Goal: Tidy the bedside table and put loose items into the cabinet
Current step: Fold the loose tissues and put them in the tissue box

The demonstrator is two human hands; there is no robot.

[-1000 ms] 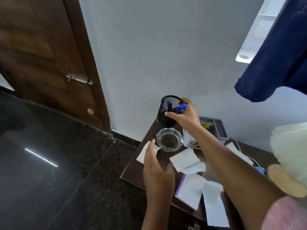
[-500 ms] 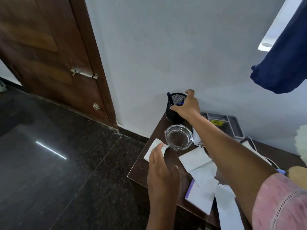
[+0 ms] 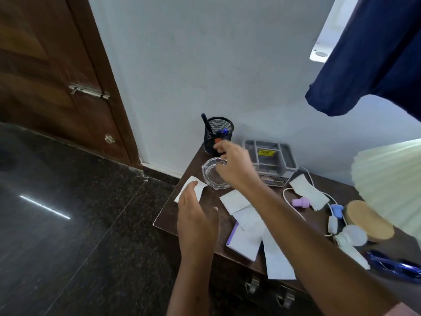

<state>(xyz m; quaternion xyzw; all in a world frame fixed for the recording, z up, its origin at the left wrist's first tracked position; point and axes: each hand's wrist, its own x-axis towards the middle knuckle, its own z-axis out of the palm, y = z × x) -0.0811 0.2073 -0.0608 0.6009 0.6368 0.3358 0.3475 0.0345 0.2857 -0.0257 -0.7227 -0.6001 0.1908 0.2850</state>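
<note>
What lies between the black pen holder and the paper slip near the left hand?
A clear glass ashtray; the right hand is above its rim. Head view shows this.

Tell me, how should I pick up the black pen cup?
Grip the pen cup round its mesh side, coming from the front. It stands upright, pens poke out of its top, and the wall is close behind.

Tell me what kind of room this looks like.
Probably a bedroom corner: a small wooden bedside table stands against the wall, cluttered with papers and a pen cup. There is a pleated lampshade over it and a wooden door with a bolt nearby.
</note>
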